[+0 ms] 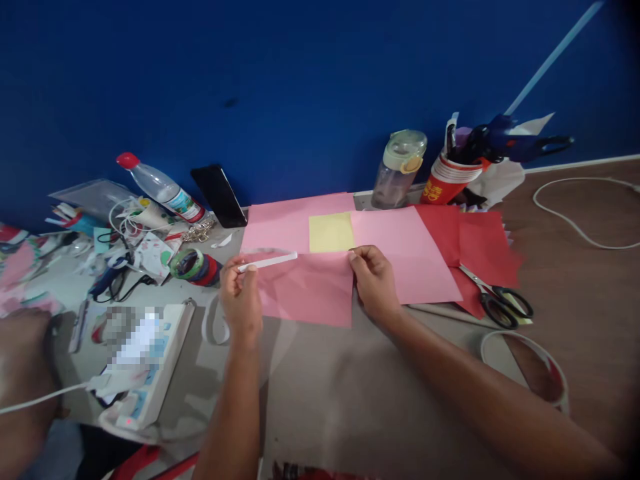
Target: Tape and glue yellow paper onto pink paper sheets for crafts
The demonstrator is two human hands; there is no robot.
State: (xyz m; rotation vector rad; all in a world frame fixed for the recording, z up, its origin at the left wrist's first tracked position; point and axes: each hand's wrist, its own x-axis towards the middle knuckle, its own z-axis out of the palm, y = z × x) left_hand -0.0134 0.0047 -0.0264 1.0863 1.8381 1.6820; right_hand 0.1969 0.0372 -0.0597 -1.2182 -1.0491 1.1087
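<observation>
Presently, the pink sheet [310, 297] lies between left hand [243, 297], pinching a white strip [274, 260], and right hand [376, 280], pinching the sheet's corner.

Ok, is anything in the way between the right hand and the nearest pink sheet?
Nothing visible: the right hand pinches the pink sheet at its upper right corner. The white strip in the left hand is off leftward.

left hand [241, 297]: pinches white strip [274, 261] | right hand [373, 277]: pinches pink sheet [310, 293] | scissors [491, 289]: partly on red paper [484, 247]

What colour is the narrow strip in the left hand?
The narrow flat strip is white; the head view shows it.
</observation>
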